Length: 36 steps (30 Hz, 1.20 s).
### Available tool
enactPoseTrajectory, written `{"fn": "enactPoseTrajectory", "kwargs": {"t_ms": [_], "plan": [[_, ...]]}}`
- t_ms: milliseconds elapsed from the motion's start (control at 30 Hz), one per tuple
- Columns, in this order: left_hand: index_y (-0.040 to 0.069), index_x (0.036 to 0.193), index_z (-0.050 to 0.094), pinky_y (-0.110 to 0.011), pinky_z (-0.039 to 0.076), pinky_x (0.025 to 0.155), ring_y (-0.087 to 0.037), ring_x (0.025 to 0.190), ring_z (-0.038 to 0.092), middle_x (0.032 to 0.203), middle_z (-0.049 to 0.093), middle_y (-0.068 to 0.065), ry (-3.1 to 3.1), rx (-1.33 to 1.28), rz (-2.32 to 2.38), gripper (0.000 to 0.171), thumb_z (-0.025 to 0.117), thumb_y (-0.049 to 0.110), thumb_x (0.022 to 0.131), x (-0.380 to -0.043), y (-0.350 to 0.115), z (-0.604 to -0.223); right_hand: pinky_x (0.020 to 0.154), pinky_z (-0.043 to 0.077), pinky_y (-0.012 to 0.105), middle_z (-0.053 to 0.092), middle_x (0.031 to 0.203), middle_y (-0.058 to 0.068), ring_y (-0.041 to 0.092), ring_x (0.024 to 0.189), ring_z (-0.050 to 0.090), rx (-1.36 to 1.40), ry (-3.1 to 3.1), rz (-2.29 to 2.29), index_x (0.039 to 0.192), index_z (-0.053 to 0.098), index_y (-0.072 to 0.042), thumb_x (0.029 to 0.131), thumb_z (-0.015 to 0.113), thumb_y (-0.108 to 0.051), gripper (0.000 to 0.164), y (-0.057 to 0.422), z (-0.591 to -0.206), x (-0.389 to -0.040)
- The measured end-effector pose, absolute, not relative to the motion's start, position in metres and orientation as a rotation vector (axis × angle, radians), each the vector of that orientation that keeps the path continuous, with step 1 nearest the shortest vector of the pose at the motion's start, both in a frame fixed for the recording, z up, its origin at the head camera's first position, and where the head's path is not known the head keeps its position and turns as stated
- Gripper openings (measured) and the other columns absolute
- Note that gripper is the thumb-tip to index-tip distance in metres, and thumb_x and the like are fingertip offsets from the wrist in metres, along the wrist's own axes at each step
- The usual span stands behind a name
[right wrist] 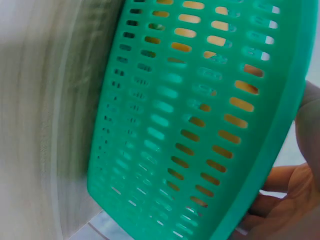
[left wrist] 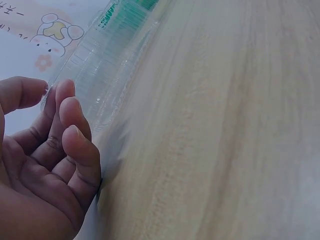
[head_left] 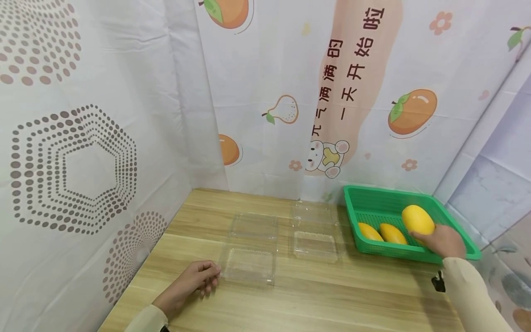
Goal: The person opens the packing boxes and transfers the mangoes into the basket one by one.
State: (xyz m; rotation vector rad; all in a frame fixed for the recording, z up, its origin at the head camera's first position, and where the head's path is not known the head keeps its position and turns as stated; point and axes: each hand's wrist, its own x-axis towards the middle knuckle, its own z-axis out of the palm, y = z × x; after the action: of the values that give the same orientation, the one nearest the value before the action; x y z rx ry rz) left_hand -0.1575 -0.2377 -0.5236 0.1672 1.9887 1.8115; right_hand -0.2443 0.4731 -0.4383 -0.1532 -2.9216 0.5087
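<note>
My right hand (head_left: 444, 240) grips a yellow mango (head_left: 418, 219) over the right part of a green plastic basket (head_left: 377, 204). Two more mangoes lie inside, one on the left (head_left: 370, 232) and one beside it (head_left: 392, 234). From the right wrist view, the basket's slotted wall (right wrist: 165, 120) hides most of that hand (right wrist: 280, 200). At the near left corner of a clear plastic clamshell box (head_left: 249, 265), my left hand (head_left: 195, 282) pinches the rim between thumb and forefinger, and its other fingers curl loosely (left wrist: 55, 150). The box lies opened out, lid (head_left: 254, 226) toward the wall.
A second clear clamshell box (head_left: 315, 245) lies opened out between the first box and the basket. The wooden table (head_left: 315, 304) meets a printed curtain (head_left: 257, 180) at the back and another (head_left: 157, 184) on the left. A small black object (head_left: 438, 281) shows by the right wrist.
</note>
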Motion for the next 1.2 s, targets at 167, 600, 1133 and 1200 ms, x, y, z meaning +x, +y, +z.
{"fn": "enactPoseTrajectory", "kwargs": {"t_ms": [167,600,1133,1200], "plan": [[-0.006,0.105,0.064,-0.022,0.047,0.053,-0.011,0.065,0.055,0.084,0.066,-0.005,1.99,0.179,1.81,0.036,0.058,0.03,0.107,-0.157,-0.239,-0.523,0.048,0.036,0.035,0.047,0.063,0.006,0.024,0.057,0.047,-0.226,-2.939,0.509,0.074,0.049,-0.005,0.091,0.068,-0.06,0.061,0.474,-0.442,-0.245],[-0.006,0.104,0.064,-0.021,0.048,0.053,-0.012,0.065,0.055,0.084,0.066,-0.006,2.008,0.183,1.805,0.037,0.059,0.03,0.106,-0.157,-0.24,-0.521,0.049,0.037,0.035,0.045,0.064,0.005,0.023,0.059,0.046,-0.249,-3.008,0.532,0.073,0.048,-0.007,0.092,0.067,-0.058,0.057,0.478,-0.442,-0.247],[-0.005,0.101,0.064,-0.021,0.048,0.053,-0.011,0.065,0.054,0.083,0.065,-0.005,2.004,0.17,1.806,0.039,0.061,0.033,0.105,-0.157,-0.24,-0.521,0.066,0.046,0.059,0.059,0.085,0.029,0.054,0.085,0.048,-0.306,-3.212,0.48,0.093,0.057,0.014,0.085,0.072,-0.063,0.078,0.485,-0.435,-0.257],[-0.004,0.101,0.064,-0.021,0.048,0.053,-0.011,0.064,0.054,0.083,0.065,-0.005,2.003,0.163,1.805,0.039,0.061,0.034,0.105,-0.157,-0.239,-0.521,0.069,0.046,0.066,0.058,0.091,0.036,0.061,0.089,0.045,-0.335,-3.225,0.484,0.097,0.057,0.016,0.084,0.073,-0.062,0.082,0.484,-0.434,-0.258]]}}
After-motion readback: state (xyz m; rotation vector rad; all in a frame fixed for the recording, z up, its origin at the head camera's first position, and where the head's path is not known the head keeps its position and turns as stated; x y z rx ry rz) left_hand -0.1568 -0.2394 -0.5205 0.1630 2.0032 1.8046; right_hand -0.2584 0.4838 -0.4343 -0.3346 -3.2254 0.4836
